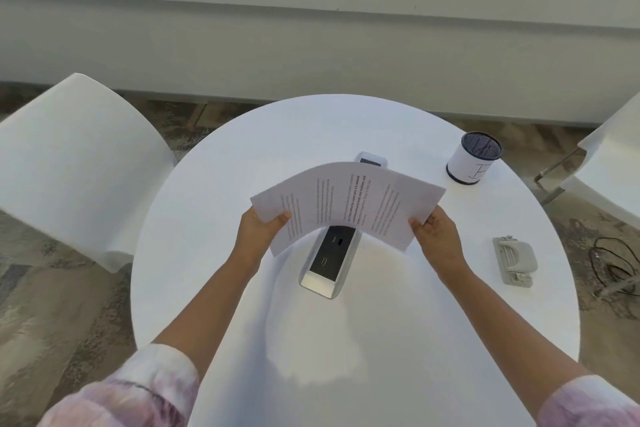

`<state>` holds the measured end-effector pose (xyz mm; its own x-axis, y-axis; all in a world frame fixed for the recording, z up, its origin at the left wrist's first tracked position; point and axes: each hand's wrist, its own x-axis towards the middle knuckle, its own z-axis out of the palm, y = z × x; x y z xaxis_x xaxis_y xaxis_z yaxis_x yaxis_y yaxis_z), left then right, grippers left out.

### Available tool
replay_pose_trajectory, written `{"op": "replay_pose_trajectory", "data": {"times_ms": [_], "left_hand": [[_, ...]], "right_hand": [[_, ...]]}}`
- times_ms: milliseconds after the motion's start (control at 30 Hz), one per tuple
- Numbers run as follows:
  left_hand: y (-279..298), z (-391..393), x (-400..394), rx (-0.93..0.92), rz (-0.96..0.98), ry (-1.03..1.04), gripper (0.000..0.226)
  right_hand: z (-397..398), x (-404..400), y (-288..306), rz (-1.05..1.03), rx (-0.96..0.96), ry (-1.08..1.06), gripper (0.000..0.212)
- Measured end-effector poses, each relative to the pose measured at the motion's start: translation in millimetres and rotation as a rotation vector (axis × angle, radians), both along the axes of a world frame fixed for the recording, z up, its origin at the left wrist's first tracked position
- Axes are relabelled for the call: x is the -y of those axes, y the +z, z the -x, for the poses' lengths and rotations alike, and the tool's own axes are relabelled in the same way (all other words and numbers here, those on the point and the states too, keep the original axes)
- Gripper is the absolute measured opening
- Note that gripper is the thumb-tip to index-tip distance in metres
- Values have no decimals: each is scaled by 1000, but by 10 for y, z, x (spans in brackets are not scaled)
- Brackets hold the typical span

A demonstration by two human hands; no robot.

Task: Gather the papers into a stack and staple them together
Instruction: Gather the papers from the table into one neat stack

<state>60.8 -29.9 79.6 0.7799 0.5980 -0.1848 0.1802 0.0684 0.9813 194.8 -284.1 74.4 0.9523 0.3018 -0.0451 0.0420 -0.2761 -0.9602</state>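
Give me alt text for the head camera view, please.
Two hands, left hand and right hand, hold printed papers arched above a round white table. A grey stapler and a mesh cup sit to the right.

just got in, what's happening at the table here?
A person holds a stack of printed papers above the round white table, left hand and right hand each gripping an end, so the sheets bow upward. Beneath them sits the table's power outlet module. The grey stapler lies untouched to the right, near a mesh pen cup. Nothing looks stapled yet.
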Motion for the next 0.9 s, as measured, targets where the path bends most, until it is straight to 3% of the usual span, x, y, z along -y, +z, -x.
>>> {"op": "replay_pose_trajectory", "data": {"times_ms": [167, 300, 467, 567, 633, 700, 767, 833, 900], "left_hand": [[52, -5, 17, 12, 2, -27, 47], [37, 1, 32, 25, 12, -43, 21], [14, -15, -6, 16, 112, 23, 19], [-30, -6, 50, 9, 294, 117, 18], [-71, 27, 141, 17, 409, 129, 21], [-119, 60, 251, 36, 494, 110, 25], [-158, 87, 353, 52, 560, 103, 25], [-197, 107, 430, 64, 618, 93, 24], [-230, 128, 482, 84, 658, 58, 27]], "right_hand": [[11, -15, 71, -28, 28, 8, 24], [29, -19, 57, 50, 24, 10, 25], [56, -12, -29, 231, -91, -74, 72], [141, -34, -99, 296, -218, -99, 82], [231, -66, -142, 237, -397, -57, 80], [304, -104, -178, -9, -638, -9, 76], [321, -142, -169, -282, -761, 34, 55], [289, -201, -101, -427, -724, 2, 30], [235, -239, -51, -352, -597, -86, 25]]}}
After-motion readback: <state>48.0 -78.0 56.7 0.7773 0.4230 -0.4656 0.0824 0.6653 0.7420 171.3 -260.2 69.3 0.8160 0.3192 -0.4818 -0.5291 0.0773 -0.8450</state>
